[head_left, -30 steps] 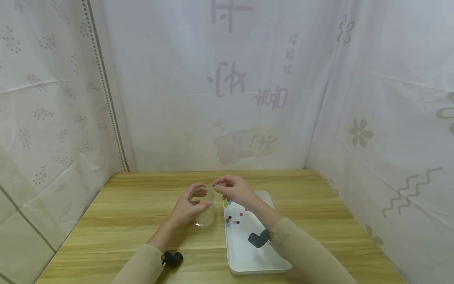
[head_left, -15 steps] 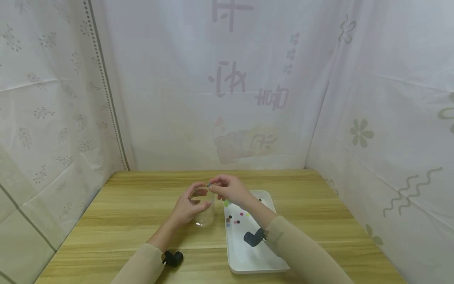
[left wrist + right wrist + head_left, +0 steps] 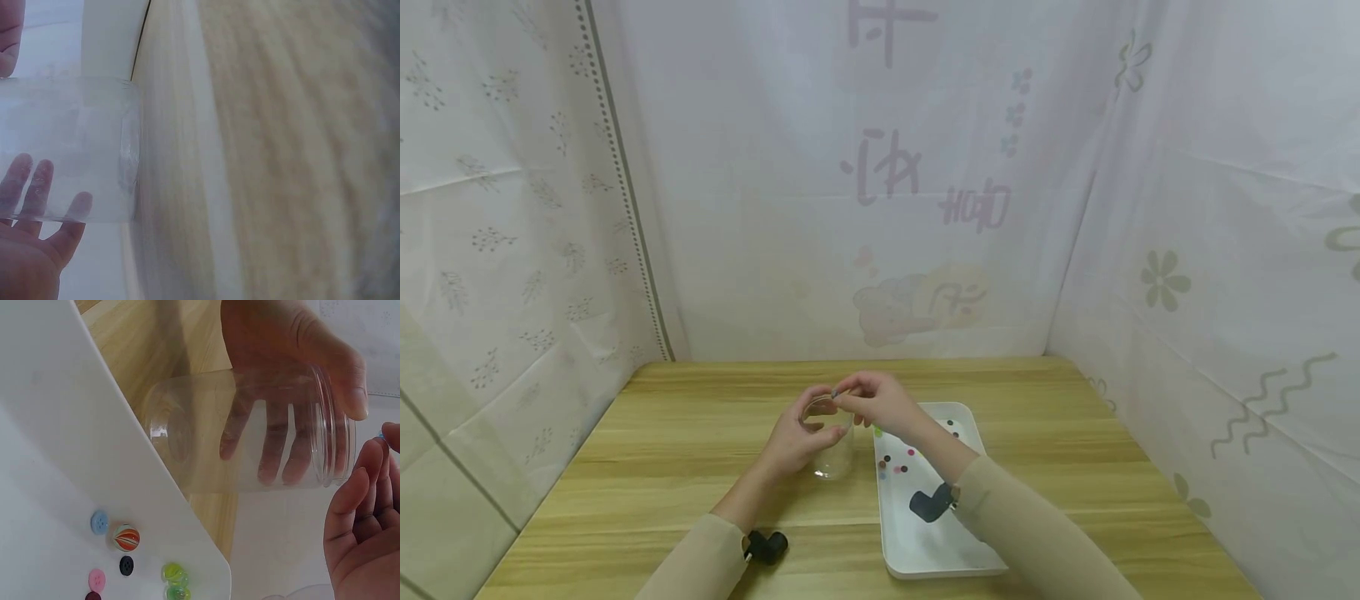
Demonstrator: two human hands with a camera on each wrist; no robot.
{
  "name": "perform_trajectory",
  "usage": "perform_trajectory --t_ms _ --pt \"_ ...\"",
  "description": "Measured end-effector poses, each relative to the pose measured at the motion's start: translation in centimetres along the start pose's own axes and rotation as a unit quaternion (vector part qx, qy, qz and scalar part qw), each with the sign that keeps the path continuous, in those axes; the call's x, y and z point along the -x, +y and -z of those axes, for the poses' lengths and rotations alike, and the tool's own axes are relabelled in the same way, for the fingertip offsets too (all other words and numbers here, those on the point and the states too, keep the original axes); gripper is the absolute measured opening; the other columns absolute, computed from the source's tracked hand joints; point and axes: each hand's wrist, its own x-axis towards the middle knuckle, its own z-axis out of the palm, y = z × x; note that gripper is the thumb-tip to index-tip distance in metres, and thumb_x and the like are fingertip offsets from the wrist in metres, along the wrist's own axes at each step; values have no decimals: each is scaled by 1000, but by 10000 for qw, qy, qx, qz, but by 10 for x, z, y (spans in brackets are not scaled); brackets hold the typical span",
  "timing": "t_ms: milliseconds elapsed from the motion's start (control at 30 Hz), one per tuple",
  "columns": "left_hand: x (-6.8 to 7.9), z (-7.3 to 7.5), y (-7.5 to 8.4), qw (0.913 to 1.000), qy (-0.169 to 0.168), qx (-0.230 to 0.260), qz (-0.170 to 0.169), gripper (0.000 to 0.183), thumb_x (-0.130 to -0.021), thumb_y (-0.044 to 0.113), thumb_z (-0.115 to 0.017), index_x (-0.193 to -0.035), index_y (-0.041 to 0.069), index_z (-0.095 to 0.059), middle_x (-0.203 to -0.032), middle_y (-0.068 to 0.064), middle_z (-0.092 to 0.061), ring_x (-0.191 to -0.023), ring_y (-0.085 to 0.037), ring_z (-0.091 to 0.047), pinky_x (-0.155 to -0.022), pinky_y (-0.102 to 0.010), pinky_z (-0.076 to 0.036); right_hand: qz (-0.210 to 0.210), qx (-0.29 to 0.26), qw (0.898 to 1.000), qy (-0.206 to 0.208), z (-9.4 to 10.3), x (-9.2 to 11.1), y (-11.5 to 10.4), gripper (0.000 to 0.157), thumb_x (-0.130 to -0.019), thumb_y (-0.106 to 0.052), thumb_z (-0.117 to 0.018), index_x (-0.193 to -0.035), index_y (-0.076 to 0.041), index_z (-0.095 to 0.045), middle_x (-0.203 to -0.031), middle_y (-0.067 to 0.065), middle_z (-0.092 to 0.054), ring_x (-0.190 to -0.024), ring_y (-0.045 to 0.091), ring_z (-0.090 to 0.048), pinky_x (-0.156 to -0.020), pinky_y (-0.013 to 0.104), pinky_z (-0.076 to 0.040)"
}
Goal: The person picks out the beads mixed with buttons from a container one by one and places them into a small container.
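My left hand (image 3: 801, 435) grips a clear plastic jar (image 3: 832, 460) from the left, its fingers wrapped round the far side near the mouth. The jar stands upright on the wooden table, uncapped, and nothing shows inside. Over the mouth, my right hand (image 3: 876, 406) pinches a small bluish piece (image 3: 834, 394) between thumb and forefinger. In the right wrist view only a sliver of that blue piece (image 3: 380, 435) peeks out at the fingertips, beside the jar's threaded rim (image 3: 328, 425). Most of it is hidden, so I cannot tell whether it is a button or a marble.
Right of the jar lies a white tray (image 3: 910, 542) under my right forearm. It holds several loose buttons, among them a blue button (image 3: 99, 522) and a pink button (image 3: 97, 579), plus an orange-striped marble (image 3: 127, 538) and green marbles (image 3: 175, 573). Patterned curtains (image 3: 737, 208) enclose the table.
My right hand has moved left with the small bluish piece, from beside the jar to over its mouth. More of the tray's far right corner shows. The left hand and jar have stayed put.
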Motion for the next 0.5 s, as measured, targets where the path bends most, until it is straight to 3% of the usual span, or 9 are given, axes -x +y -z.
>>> perform_trajectory --t_ms 500 --pt "0 1 -1 9999 20 20 -123 61 -95 22 -81 -151 22 -56 -149 -9 -65 -141 -35 -59 -117 -67 -49 54 -7 10000 25 -7 -3 2 24 -103 -25 -76 -123 -10 -78 -91 -1 -76 -70 13 -65 -65 25 -53"
